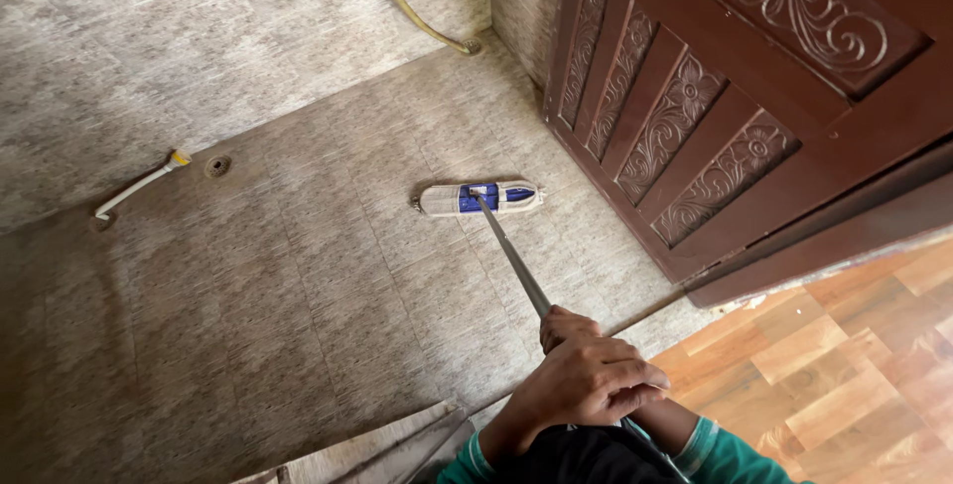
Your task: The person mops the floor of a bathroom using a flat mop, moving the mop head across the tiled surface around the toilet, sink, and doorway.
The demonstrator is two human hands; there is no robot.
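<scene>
Both my hands grip the grey metal handle [511, 256] of a flat mop. My left hand [591, 385] lies on top, nearer my body, with its fingers wrapped to the right. Partly hidden under it, my right hand [566, 327] holds the handle a little further down. The pole slants up and left to the mop head [437, 200], a beige pad with a blue fitting. The pad lies flat on the grey mottled floor tiles [298, 285], close to the door. I wear teal sleeves [715, 454].
A dark brown carved wooden door [715, 97] stands at the right, its bottom edge near the mop head. Wood-pattern flooring [844, 365] begins at lower right. A yellowish hose [407, 2] runs along the far wall. A white pipe with a yellow tip [139, 184] and a round drain [216, 164] are at left.
</scene>
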